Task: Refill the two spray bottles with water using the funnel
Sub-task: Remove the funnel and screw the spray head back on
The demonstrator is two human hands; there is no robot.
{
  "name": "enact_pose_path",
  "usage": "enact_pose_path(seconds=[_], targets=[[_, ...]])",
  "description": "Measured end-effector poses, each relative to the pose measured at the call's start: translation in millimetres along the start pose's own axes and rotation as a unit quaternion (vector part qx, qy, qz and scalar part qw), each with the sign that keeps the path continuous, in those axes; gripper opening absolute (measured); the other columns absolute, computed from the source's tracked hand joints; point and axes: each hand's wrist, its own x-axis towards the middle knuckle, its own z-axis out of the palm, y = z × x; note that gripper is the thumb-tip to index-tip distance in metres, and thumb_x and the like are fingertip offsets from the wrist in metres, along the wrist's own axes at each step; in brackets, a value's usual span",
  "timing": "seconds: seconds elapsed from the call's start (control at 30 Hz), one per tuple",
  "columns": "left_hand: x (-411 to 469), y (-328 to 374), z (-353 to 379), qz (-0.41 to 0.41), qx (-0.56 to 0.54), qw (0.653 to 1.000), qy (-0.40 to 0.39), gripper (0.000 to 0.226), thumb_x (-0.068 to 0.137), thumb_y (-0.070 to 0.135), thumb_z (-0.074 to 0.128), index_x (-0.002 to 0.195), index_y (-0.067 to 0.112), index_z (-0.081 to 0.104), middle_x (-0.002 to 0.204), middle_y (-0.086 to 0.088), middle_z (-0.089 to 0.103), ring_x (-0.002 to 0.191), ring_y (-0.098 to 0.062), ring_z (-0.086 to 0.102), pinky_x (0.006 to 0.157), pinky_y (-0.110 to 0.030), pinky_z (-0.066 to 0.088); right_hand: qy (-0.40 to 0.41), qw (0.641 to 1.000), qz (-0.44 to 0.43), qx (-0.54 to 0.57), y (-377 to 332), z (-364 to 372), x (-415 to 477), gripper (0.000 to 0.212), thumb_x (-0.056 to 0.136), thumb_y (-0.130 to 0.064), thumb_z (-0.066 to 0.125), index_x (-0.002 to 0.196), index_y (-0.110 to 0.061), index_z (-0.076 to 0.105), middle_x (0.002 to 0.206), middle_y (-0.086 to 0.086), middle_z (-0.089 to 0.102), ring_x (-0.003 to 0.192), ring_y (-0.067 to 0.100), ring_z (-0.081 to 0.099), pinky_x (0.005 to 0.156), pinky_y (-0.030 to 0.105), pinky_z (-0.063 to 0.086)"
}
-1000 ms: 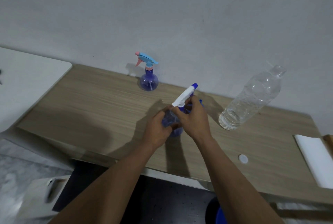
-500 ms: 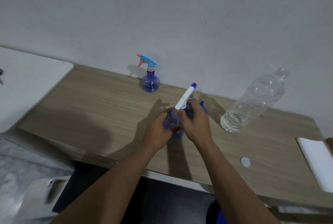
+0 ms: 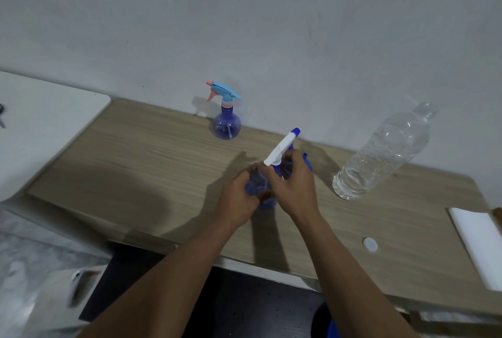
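A blue spray bottle (image 3: 258, 184) with a white trigger head (image 3: 281, 148) stands mid-table. My left hand (image 3: 239, 200) grips its round body. My right hand (image 3: 294, 185) holds the collar just under the head. Behind my right hand a blue piece (image 3: 307, 161) shows, possibly the funnel; most of it is hidden. A second blue spray bottle (image 3: 226, 125) with a light-blue and pink head stands at the back by the wall. To the right stands a clear plastic water bottle (image 3: 380, 155), uncapped and partly filled.
A small white cap (image 3: 370, 244) lies on the wooden table (image 3: 135, 163) near its front right. A white folded cloth (image 3: 478, 242) lies at the right edge. A white surface (image 3: 40, 120) adjoins the table on the left. The wall runs right behind.
My right hand has shifted its hold at the collar and the white head has turned slightly. The bottle stays in place under my left hand.
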Motion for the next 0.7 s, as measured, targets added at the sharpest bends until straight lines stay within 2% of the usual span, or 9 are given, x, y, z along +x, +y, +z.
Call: enact_pose_path(seconds=[0.07, 0.1, 0.17, 0.23, 0.33, 0.4, 0.5, 0.6, 0.7], targets=[[-1.4, -1.0, 0.0, 0.002, -0.002, 1.000, -0.008, 0.055, 0.079, 0.007, 0.082, 0.126, 0.030, 0.063, 0.107, 0.016, 0.071, 0.099, 0.002, 0.069, 0.083, -0.016, 0.056, -0.004, 1.000, -0.020, -0.004, 4.2, 0.4, -2.6, 0.010, 0.091, -0.019, 0.069, 0.094, -0.021, 0.060, 0.085, -0.007, 0.066, 0.081, 0.005, 0.064, 0.069, 0.020, 0.051], [-1.4, -1.3, 0.7, 0.003, -0.002, 1.000, -0.008, 0.056, 0.079, 0.006, 0.083, 0.127, 0.029, 0.063, 0.108, 0.014, 0.072, 0.099, 0.001, 0.070, 0.084, -0.018, 0.057, 0.003, 1.000, -0.022, -0.006, 4.5, 0.3, -2.6, 0.009, 0.091, -0.018, 0.068, 0.091, -0.019, 0.060, 0.082, -0.006, 0.065, 0.078, 0.007, 0.063, 0.067, 0.021, 0.049], [1.7, -4.1, 1.4, 0.001, 0.006, 1.000, -0.005, 0.057, 0.078, 0.007, 0.083, 0.129, 0.025, 0.064, 0.109, 0.009, 0.074, 0.099, -0.003, 0.071, 0.084, -0.018, 0.057, 0.016, 1.000, -0.005, 0.004, 1.0, 1.5, -0.1, 0.017, 0.088, -0.024, 0.074, 0.091, -0.019, 0.058, 0.084, -0.010, 0.064, 0.079, -0.002, 0.063, 0.066, 0.012, 0.046], [2.3, -6.0, 0.9, -0.007, 0.005, 1.000, -0.003, 0.054, 0.079, 0.006, 0.082, 0.126, 0.026, 0.065, 0.107, 0.011, 0.074, 0.098, -0.001, 0.071, 0.081, -0.015, 0.056, 0.020, 1.000, 0.011, 0.015, -0.9, 3.3, 0.1, 0.025, 0.085, -0.029, 0.078, 0.096, -0.021, 0.058, 0.088, -0.015, 0.064, 0.083, -0.010, 0.061, 0.069, 0.007, 0.047], [-1.0, -4.5, -0.8, -0.004, -0.001, 1.000, -0.006, 0.054, 0.080, 0.001, 0.080, 0.120, 0.034, 0.062, 0.104, 0.017, 0.072, 0.094, 0.007, 0.069, 0.079, -0.010, 0.054, -0.001, 1.000, -0.016, 0.011, 3.5, 5.6, -5.3, 0.013, 0.092, -0.020, 0.069, 0.093, -0.027, 0.058, 0.083, -0.011, 0.063, 0.076, 0.002, 0.061, 0.067, 0.013, 0.046], [0.0, -1.6, 0.3, -0.001, -0.005, 1.000, -0.006, 0.053, 0.079, 0.005, 0.082, 0.116, 0.038, 0.063, 0.106, 0.013, 0.074, 0.096, 0.001, 0.071, 0.080, -0.014, 0.055, 0.011, 1.000, -0.013, 0.015, 3.3, 4.5, -3.7, 0.013, 0.092, -0.018, 0.069, 0.090, -0.027, 0.059, 0.082, -0.009, 0.064, 0.075, 0.003, 0.061, 0.066, 0.013, 0.045], [2.8, 2.4, 2.2, -0.010, -0.016, 1.000, 0.000, 0.051, 0.079, 0.008, 0.083, 0.108, 0.044, 0.064, 0.106, 0.009, 0.075, 0.095, -0.005, 0.072, 0.075, -0.015, 0.055, 0.024, 0.999, 0.019, 0.034, -3.4, 2.9, 2.7, 0.018, 0.087, -0.021, 0.075, 0.096, -0.019, 0.059, 0.089, -0.007, 0.068, 0.082, -0.001, 0.064, 0.067, 0.008, 0.047], [1.6, 1.4, 2.3, -0.007, -0.013, 1.000, -0.004, 0.051, 0.079, 0.007, 0.082, 0.111, 0.042, 0.063, 0.105, 0.012, 0.075, 0.096, -0.002, 0.071, 0.074, -0.014, 0.055, 0.017, 1.000, 0.004, 0.022, 0.6, 4.7, 0.1, 0.012, 0.090, -0.023, 0.071, 0.095, -0.019, 0.061, 0.087, -0.006, 0.067, 0.080, 0.003, 0.064, 0.066, 0.011, 0.047], [2.0, 2.0, 1.2, 0.003, 0.000, 1.000, -0.015, 0.051, 0.082, 0.008, 0.079, 0.124, 0.032, 0.064, 0.110, 0.011, 0.073, 0.101, -0.004, 0.070, 0.075, -0.011, 0.053, 0.021, 0.999, -0.034, 0.010, 5.0, 5.6, -2.2, 0.010, 0.095, -0.021, 0.066, 0.087, -0.020, 0.060, 0.078, -0.002, 0.063, 0.071, 0.011, 0.058, 0.063, 0.014, 0.043]])
